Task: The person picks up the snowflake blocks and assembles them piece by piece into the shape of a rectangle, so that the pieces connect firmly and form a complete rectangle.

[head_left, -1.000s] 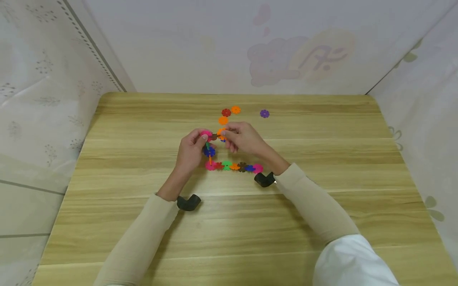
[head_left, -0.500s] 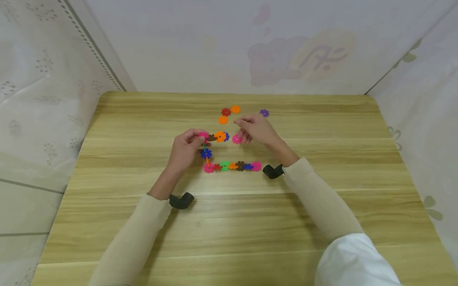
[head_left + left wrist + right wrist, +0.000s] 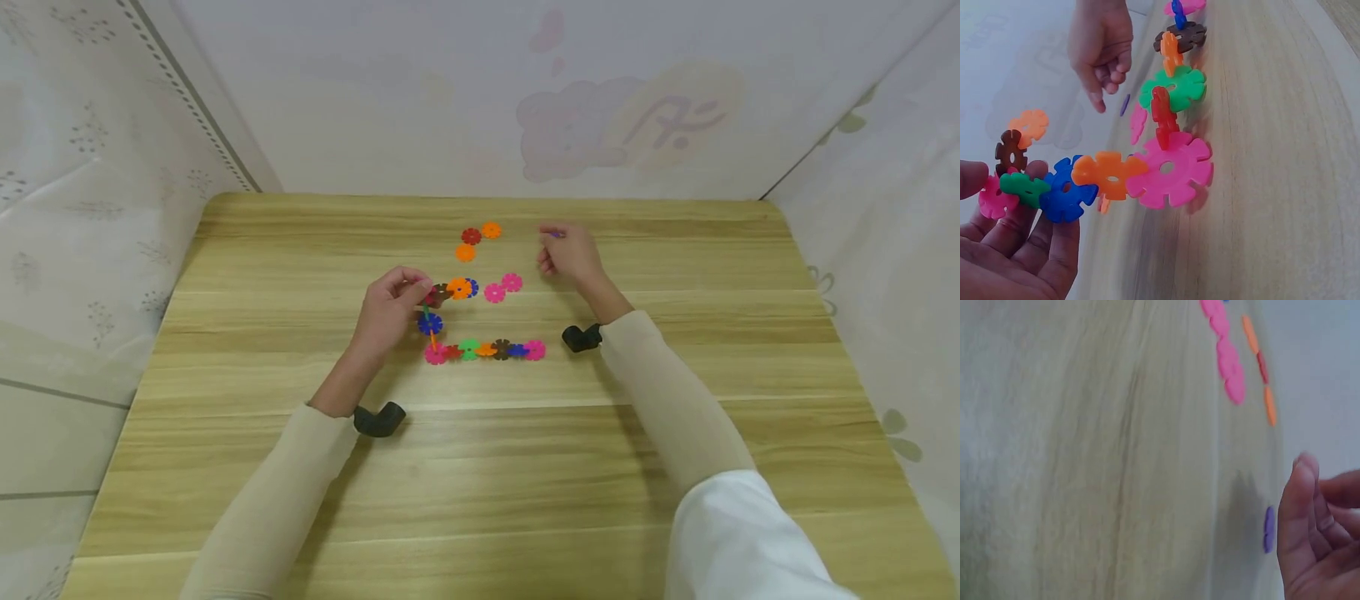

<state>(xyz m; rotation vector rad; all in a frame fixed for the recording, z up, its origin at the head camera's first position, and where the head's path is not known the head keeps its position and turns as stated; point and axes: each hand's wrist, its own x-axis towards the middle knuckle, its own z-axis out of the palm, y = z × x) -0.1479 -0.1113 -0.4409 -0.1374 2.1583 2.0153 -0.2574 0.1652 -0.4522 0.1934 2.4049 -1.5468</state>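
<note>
My left hand [image 3: 390, 310] pinches a pink flower-shaped plastic disc [image 3: 994, 203], one link in a chain of slotted discs. From it a brown disc [image 3: 1010, 152] and an orange disc [image 3: 459, 289] extend to the right. A green disc [image 3: 1022, 190], a blue disc [image 3: 1063, 194] and an orange disc [image 3: 1110, 177] lead down to a large pink disc [image 3: 1169, 169] at the corner. The chain then runs rightward along the table. My right hand [image 3: 573, 254], fingers loosely bent, hovers over a purple disc [image 3: 1269, 530]; the right wrist view shows a gap between them.
Two loose pink discs [image 3: 495, 292] lie on the wooden table [image 3: 525, 467], right of the chain's upper arm. Farther back are a red disc [image 3: 471, 237] and two orange discs [image 3: 465, 252]. A pale patterned wall [image 3: 420, 100] stands behind the table.
My right hand has let go of the chain's orange end and moved right and back, over the purple disc, uncovering the two pink discs. My left hand keeps its pinch, shifted slightly left.
</note>
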